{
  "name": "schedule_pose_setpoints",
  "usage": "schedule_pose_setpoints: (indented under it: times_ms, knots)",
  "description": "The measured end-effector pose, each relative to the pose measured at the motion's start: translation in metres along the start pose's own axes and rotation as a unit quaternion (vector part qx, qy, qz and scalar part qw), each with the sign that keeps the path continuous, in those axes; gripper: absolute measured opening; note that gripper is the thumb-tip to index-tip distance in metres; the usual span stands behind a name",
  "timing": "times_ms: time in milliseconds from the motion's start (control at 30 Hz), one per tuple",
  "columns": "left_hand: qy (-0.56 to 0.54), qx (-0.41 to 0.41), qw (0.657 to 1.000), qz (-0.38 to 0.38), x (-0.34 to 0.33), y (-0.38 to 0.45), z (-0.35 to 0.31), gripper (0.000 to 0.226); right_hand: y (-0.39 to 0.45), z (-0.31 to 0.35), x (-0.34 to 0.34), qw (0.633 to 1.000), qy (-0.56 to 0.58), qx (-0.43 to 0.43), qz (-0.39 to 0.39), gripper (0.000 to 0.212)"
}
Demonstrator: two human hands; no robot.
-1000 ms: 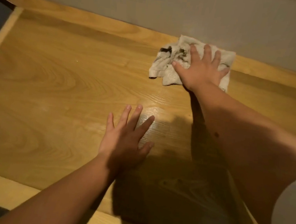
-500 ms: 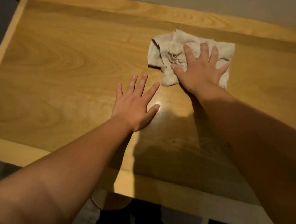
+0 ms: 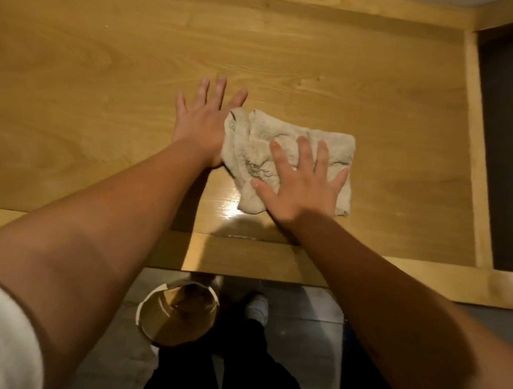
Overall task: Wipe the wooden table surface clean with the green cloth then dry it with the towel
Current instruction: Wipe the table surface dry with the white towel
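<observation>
My right hand (image 3: 302, 185) presses flat, fingers spread, on the crumpled beige towel (image 3: 287, 161) near the wooden table's (image 3: 104, 61) front edge; my left hand (image 3: 204, 122) lies open just beside it, holding nothing.

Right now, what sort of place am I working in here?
Probably an indoor room at home, though that is a guess: a varnished wooden table with a raised rim, a bucket on the tiled floor beneath, and a pale towel under the right hand.
</observation>
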State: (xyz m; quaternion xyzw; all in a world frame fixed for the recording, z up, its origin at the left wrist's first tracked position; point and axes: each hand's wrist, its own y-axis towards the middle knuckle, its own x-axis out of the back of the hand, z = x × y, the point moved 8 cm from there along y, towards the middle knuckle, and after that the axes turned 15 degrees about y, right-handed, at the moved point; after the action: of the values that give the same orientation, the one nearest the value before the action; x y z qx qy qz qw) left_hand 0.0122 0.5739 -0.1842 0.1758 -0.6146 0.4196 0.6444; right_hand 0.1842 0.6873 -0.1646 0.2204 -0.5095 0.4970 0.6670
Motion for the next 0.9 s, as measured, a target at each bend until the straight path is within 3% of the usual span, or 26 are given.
schedule_pose_setpoints:
  times_ms: [200, 367, 567, 900]
  knots:
    - [-0.017, 0.022, 1.0, -0.001, 0.005, -0.002, -0.002, 0.066, -0.065, 0.008, -0.015, 0.998, 0.009, 0.05, -0.029, 0.075]
    - [-0.018, 0.028, 0.998, 0.048, 0.008, -0.002, -0.001, 0.07, -0.107, 0.018, -0.02, 0.991, 0.002, 0.107, -0.077, 0.076]
    - [-0.011, -0.046, 0.999, 0.015, 0.022, -0.026, -0.085, 0.083, -0.125, 0.005, -0.02, 0.991, -0.006, 0.132, -0.018, 0.079]
    - [-0.013, -0.012, 1.0, -0.016, 0.017, -0.033, -0.095, 0.083, -0.118, -0.109, 0.028, 0.999, -0.039, 0.009, -0.007, 0.093]
